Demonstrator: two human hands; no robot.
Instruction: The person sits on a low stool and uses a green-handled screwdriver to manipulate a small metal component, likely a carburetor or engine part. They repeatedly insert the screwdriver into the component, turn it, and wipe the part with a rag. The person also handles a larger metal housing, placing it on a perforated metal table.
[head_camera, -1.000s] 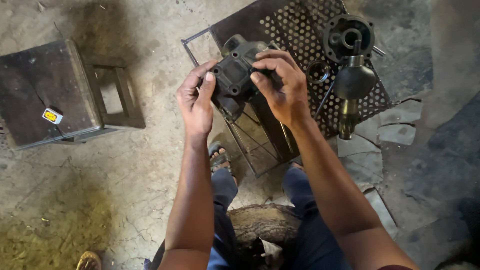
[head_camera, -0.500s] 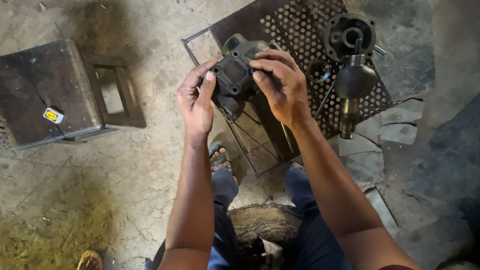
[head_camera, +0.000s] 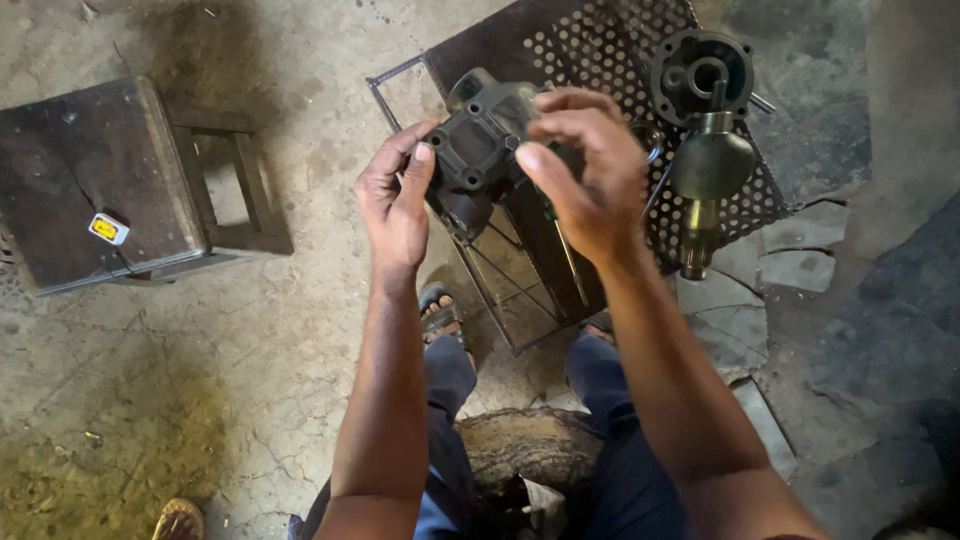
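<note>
Dark cast metal, a blocky housing (head_camera: 482, 150), sits up between both hands above a perforated steel rack (head_camera: 600, 60) on the concrete floor (head_camera: 250, 400), seen from the head camera. The left hand (head_camera: 395, 205) has its grip clenched on the housing's left side, thumb pressed to the bolted face. The right hand (head_camera: 590, 175) curls over the housing's right edge, fingers bent, grasping it there. A brass fitting (head_camera: 708, 175) lies on the rack beside a round black flange (head_camera: 700, 72). A dark metal stool (head_camera: 90, 180) stands well apart to the left.
</note>
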